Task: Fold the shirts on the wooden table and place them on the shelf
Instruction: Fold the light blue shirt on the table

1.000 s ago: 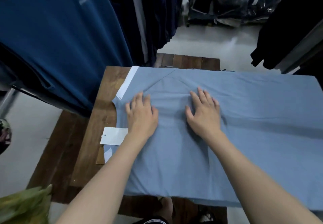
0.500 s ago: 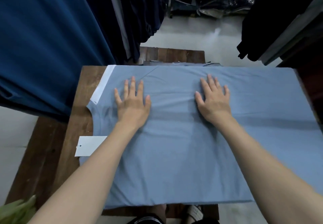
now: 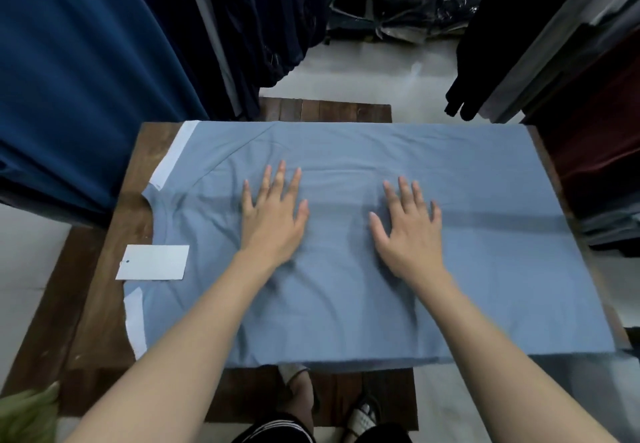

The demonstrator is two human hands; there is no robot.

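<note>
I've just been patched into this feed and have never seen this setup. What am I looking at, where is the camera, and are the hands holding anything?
There is no machine here: a person works with bare hands. The single picture comes from a camera worn on the head, looking forward and down. The left hand and right hand lie flat, fingers spread, on a light blue shirt spread over a wooden table. Neither hand grips anything; they only press on the cloth. A white tag lies by the shirt's neck at the left. Dark clothes hang around the table.
</note>
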